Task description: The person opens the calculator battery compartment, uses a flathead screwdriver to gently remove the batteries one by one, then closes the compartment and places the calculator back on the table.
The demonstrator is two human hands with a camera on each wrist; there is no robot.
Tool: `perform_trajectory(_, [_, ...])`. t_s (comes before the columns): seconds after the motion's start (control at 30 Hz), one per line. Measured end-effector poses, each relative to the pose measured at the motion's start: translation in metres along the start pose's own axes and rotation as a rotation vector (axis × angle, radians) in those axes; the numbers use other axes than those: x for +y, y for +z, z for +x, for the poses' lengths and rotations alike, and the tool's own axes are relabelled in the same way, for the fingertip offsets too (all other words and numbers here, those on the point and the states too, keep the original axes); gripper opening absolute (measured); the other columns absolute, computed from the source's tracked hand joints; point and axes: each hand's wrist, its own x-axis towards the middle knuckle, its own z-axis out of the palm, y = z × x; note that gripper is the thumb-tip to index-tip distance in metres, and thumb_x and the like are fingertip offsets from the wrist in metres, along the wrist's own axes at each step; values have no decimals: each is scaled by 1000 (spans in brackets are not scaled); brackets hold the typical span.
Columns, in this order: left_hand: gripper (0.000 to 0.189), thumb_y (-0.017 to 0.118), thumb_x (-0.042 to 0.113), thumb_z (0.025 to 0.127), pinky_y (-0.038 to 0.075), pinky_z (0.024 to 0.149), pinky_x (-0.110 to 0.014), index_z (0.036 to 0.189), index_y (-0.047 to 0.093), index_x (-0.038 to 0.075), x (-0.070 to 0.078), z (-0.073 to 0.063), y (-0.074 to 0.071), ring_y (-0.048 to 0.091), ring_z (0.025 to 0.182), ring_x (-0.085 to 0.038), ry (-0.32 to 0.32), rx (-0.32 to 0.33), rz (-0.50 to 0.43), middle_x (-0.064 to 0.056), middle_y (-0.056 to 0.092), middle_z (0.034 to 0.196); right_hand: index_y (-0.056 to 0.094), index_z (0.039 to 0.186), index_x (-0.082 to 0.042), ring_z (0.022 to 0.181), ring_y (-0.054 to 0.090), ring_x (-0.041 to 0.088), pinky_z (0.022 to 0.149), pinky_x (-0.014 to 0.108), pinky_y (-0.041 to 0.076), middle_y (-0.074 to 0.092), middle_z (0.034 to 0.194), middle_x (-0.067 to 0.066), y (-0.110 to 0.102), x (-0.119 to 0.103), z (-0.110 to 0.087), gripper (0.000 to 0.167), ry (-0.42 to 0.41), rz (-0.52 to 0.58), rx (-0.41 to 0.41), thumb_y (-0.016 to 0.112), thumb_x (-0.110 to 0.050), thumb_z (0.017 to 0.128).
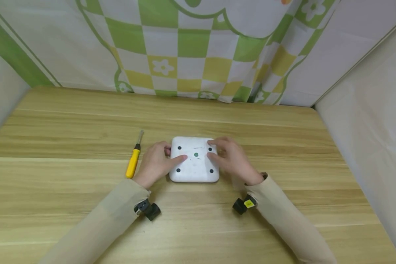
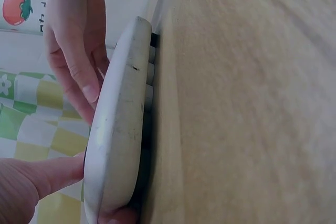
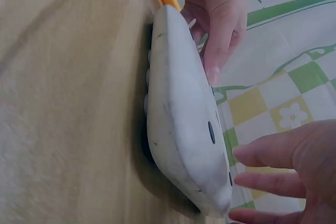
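Note:
A white calculator (image 1: 194,165) lies face down on the wooden table, its back with dark round feet and a green dot turned up. Keys show along its underside in both wrist views. My left hand (image 1: 156,161) grips its left side, thumb on the back and a fingertip under the edge in the left wrist view. At the right side, my right hand (image 1: 232,157) has its fingers fairly straight, tips at the back's right edge; whether all of them touch is unclear. A screwdriver (image 1: 134,159) with a yellow handle lies left of my left hand.
The wooden table (image 1: 267,223) extends around the calculator on all sides. A green, yellow and white checked curtain (image 1: 191,47) hangs along its far edge. White fabric walls (image 1: 366,91) stand at the sides. Both wrists carry small black cameras (image 1: 148,209).

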Motion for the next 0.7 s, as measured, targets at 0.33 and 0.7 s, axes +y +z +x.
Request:
perform_trajectory(0.33, [52, 73, 36, 83, 48, 76, -34, 116, 58, -2, 0, 0, 0, 56, 89, -27, 5, -6, 5, -15, 63, 104, 67, 119, -6, 123, 54, 32, 101, 44, 44, 57, 132, 18, 6, -4, 19, 29, -180, -105, -35, 65, -15, 91])
perform_trajectory(0.7, [51, 73, 36, 83, 47, 75, -33, 114, 58, -2, 0, -1, -1, 55, 89, -26, 4, -5, -7, -15, 62, 103, 62, 125, -5, 106, 64, 21, 90, 36, 52, 63, 127, 11, 7, -14, 29, 33, -233, -236, -128, 60, -17, 95])
